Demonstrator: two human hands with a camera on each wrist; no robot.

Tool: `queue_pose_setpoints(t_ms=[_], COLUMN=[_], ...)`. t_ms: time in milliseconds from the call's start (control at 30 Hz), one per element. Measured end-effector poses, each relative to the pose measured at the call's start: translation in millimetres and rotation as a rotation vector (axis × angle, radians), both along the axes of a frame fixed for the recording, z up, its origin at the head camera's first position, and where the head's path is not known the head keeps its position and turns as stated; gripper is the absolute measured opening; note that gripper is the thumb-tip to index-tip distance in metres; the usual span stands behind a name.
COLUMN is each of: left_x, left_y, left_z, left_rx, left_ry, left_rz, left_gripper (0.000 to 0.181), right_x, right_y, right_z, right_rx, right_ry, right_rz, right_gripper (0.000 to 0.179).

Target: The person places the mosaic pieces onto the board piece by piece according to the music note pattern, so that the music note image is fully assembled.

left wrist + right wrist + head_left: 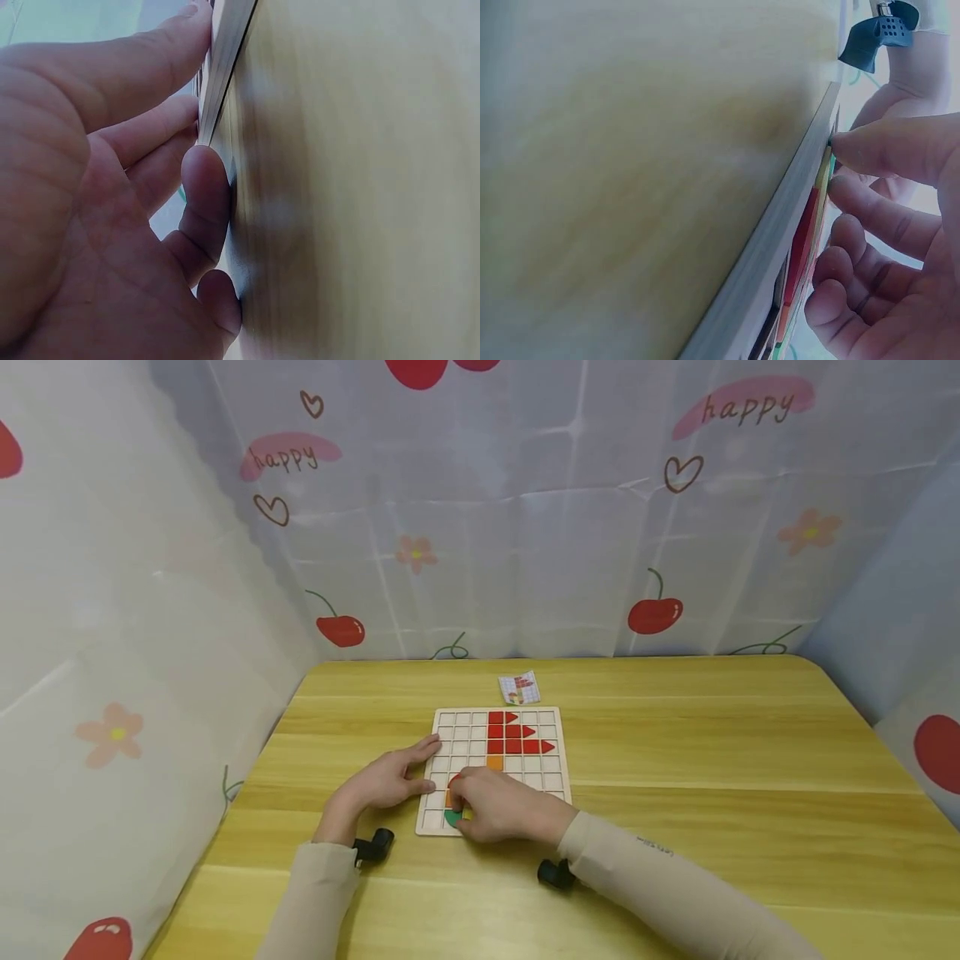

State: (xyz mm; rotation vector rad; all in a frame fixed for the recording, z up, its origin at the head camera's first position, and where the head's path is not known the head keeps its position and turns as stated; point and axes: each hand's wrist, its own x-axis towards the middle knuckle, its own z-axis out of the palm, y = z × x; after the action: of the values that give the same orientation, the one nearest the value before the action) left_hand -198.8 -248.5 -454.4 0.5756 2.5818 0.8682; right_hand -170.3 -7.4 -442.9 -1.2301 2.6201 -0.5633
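Note:
A light wooden grid board (551, 783) lies on the table. Red square and pointed pieces (513, 747) fill three rows near its far side, with an orange square (495, 762) below them. My left hand (386, 779) rests beside the board's left edge; its fingers are extended, and thumb and fingertips touch the board. Over the near left part of the board, my right hand (495, 806) pinches a green rounded piece (452, 818) between thumb and index finger. A yellow piece (468, 814) and another orange piece (448, 798) are partly hidden by that hand.
A small printed pattern card (519, 687) lies just beyond the board. The wooden table (712, 760) extends to both sides. A printed curtain (525, 543) hangs along its back edge. Black wrist cameras (375, 845) are strapped at both sleeves.

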Motion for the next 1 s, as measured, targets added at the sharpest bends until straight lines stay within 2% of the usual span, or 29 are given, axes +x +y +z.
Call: queue_pose_setpoints(t_ms=[267, 533, 767, 1000], left_x=[-2.7, -10.8, -10.3, -11.7], left_y=[-1.2, -0.7, 0.6, 4.8], left_z=[-1.9, 0.1, 4.8, 3.7], left_rx=[-0.014, -0.050, -0.070, -0.103], left_ry=[-0.004, -0.008, -0.014, -0.001], left_rz=[0.006, 0.004, 0.004, 0.014], left_gripper=[0.072, 0.073, 0.074, 0.079], right_x=[0.6, -7.3, -12.7, -15.5], right_y=[15.1, 42.9, 73.2, 108.2], right_z=[2.9, 3.6, 10.0, 18.6], right_rx=[-0.019, -0.036, -0.064, -0.071], right_ry=[-0.046, -0.004, 0.012, 0.002], right_rz=[-0.037, -0.068, -0.085, -0.205], right_gripper=[0.008, 0.005, 0.006, 0.013])
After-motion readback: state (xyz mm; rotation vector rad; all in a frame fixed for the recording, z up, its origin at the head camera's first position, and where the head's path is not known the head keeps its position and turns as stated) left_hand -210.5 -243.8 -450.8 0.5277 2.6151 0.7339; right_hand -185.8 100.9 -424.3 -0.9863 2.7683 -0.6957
